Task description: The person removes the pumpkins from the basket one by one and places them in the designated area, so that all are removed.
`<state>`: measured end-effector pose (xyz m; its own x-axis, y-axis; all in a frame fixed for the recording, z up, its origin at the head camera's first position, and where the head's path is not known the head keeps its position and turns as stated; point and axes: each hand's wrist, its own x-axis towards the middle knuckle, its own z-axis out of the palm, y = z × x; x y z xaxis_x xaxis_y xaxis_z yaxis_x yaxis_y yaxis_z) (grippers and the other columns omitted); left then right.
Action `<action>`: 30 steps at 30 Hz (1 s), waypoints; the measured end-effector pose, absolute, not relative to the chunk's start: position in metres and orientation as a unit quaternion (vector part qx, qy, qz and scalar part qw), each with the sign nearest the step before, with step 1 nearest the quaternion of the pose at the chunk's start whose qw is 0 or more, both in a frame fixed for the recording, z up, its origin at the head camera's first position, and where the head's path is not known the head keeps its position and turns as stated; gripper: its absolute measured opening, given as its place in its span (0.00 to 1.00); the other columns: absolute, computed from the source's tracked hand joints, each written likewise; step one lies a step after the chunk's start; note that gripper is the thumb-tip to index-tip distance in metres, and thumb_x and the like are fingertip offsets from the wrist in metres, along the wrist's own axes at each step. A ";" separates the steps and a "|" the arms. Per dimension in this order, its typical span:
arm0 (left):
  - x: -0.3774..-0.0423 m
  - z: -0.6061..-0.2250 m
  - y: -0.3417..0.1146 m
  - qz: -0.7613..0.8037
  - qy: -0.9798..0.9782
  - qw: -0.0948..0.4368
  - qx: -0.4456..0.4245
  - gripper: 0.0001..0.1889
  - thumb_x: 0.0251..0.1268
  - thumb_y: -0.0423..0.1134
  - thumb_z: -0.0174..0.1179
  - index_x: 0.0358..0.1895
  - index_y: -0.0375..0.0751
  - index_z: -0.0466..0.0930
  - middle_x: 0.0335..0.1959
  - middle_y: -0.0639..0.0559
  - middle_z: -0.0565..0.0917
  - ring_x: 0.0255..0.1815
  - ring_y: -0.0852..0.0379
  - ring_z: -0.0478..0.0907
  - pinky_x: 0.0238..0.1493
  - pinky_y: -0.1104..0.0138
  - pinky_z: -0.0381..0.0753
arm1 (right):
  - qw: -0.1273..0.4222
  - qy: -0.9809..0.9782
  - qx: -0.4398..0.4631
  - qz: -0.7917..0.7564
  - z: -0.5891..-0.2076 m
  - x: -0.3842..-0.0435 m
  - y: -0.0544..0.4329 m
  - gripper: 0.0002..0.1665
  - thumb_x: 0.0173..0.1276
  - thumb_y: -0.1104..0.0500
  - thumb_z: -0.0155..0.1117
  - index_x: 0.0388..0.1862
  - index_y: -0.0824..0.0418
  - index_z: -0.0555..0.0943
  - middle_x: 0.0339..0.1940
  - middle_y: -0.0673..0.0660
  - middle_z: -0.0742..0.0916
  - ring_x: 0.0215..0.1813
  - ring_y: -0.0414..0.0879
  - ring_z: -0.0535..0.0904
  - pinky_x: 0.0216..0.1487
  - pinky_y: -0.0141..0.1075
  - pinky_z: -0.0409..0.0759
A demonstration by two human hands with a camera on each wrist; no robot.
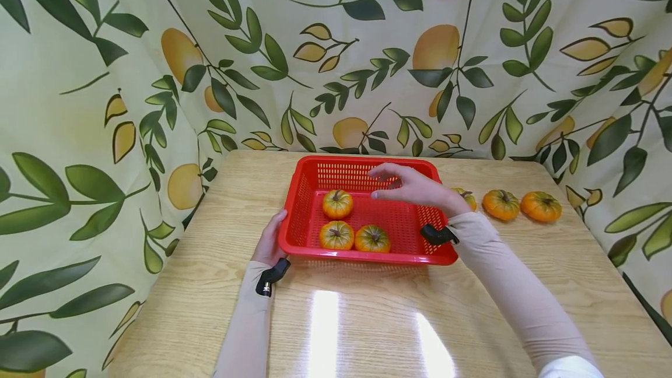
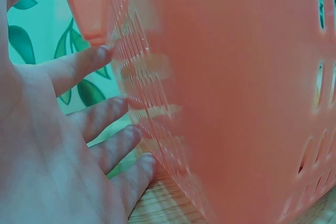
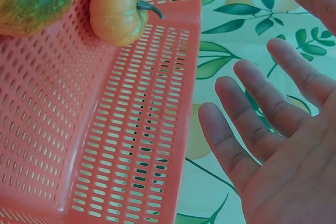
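A red plastic basket (image 1: 362,256) with slotted walls stands on the table. Inside, toward its left and front, lie three small orange-and-green pumpkins: one at the back (image 1: 338,204), one front left (image 1: 336,235) and one front right (image 1: 372,240). My left hand (image 1: 269,242) is at the basket's left side; in the left wrist view its spread fingertips (image 2: 142,163) touch the slotted wall. Above the right half of the basket hovers my right hand (image 1: 406,185), fingers apart and nothing held. The right wrist view shows its loosely spread fingers beside two of the pumpkins' basket wall (image 3: 131,129).
Right of the basket, three more pumpkins sit in a row: one partly hidden behind the right wrist (image 1: 466,194), a middle one (image 1: 501,205) and a far right one (image 1: 541,207). A leaf-patterned cloth (image 1: 325,16) hangs around the wooden table (image 1: 199,308).
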<state>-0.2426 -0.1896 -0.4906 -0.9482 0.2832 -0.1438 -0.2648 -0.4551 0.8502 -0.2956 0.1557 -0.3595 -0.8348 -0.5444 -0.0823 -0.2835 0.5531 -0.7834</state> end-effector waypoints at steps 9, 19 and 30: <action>-0.245 -0.494 -0.191 0.851 0.499 0.162 0.014 0.23 0.78 0.55 0.44 0.68 0.50 0.66 0.57 0.52 0.82 0.56 0.53 0.81 0.56 0.60 0.83 | 0.177 0.866 -0.248 -0.398 -0.369 -0.294 0.153 0.34 0.65 0.48 0.73 0.68 0.51 0.74 0.68 0.56 0.77 0.68 0.55 0.71 0.68 0.55 0.75; -0.244 -0.494 -0.193 0.853 0.496 0.162 0.011 0.24 0.78 0.56 0.45 0.67 0.47 0.67 0.55 0.52 0.83 0.54 0.54 0.82 0.55 0.62 0.84 | 0.210 0.859 -0.283 -0.372 -0.386 -0.296 0.148 0.32 0.65 0.47 0.72 0.66 0.48 0.76 0.71 0.55 0.76 0.72 0.62 0.68 0.71 0.62 0.69; -0.246 -0.495 -0.189 0.854 0.496 0.157 0.007 0.21 0.78 0.55 0.45 0.66 0.53 0.68 0.52 0.54 0.84 0.52 0.56 0.82 0.52 0.63 0.84 | 0.256 0.858 -0.303 -0.326 -0.393 -0.291 0.138 0.34 0.66 0.48 0.71 0.69 0.55 0.75 0.72 0.56 0.76 0.72 0.59 0.69 0.71 0.60 0.70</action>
<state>-0.2456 -0.1894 -0.4950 -0.9505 0.2753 -0.1440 -0.2613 -0.4576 0.8499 -0.2907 0.1384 -0.3928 -0.6850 -0.6875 -0.2411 -0.3533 0.6028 -0.7154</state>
